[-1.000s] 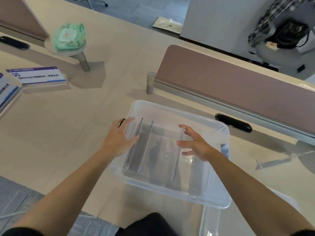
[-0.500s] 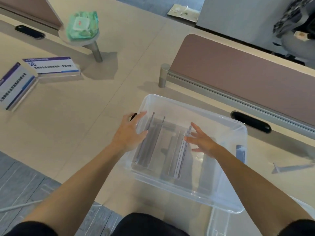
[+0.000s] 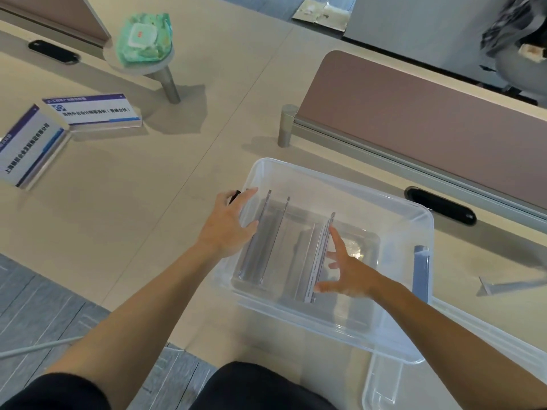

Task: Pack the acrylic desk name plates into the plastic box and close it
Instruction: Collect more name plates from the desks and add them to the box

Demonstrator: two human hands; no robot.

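Since a second ago the right hand (image 3: pixel 350 275) has slid back toward me along the name plate in the box (image 3: pixel 318 258), and that plate now leans over a bit instead of standing straight. The view has swung left too, so the two plates out on the desk show in full now.

Right hand is down inside the plastic box (image 3: pixel 420 291), fingers spread and loose, index finger pointing up along the plate's right face and the thumb near its near end. Touching it, I think, but not clamped on it. Left hand (image 3: pixel 226 227) sits at the box's left wall, fingers splayed wide, tips over the rim right beside the two clear plates (image 3: pixel 263 241) standing on edge at the left end. It's gripping nothing as far as I can see.

So three plates are in the box, all on edge and running front to back. The box lid (image 3: pixel 381 389) lies on the desk (image 3: pixel 133 202) at my near right, partly under the box. A blue latch (image 3: pixel 420 270) sticks up on the right wall.

Far left on the desk, well apart from the box, two printed name plates are still unpacked: one facing me (image 3: pixel 91 110), one angled (image 3: pixel 29 145), corners nearly meeting. Behind them a green wipes pack (image 3: pixel 145 39) sits on a little round stand.
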